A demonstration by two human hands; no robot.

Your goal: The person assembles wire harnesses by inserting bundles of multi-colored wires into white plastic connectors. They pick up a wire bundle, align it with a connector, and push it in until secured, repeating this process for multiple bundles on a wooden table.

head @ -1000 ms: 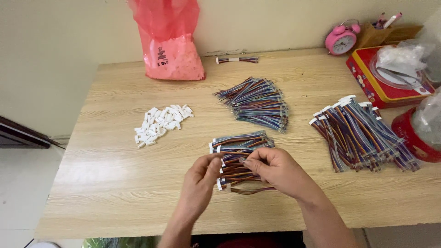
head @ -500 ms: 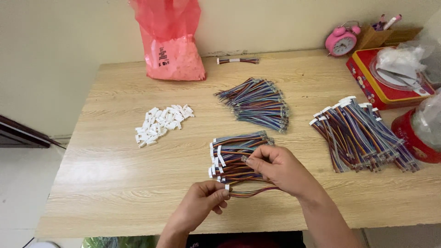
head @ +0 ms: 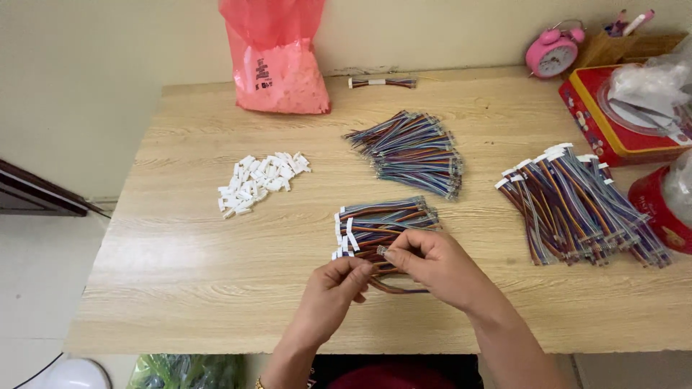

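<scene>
Lying low in the centre of the frame, a light, limp multicoloured wire harness point(head: 393, 277) is pinched between the closed left hand point(head: 333, 287) and the right hand point(head: 432, 265), and is judged best gripped by its small stiff white connector point(head: 383, 251) at the right fingertips.

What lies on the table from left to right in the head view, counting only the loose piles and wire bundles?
Pile of white connectors → wire bundle by the hands → bare-ended wire bundle → large wire bundle with white connectors.
</scene>
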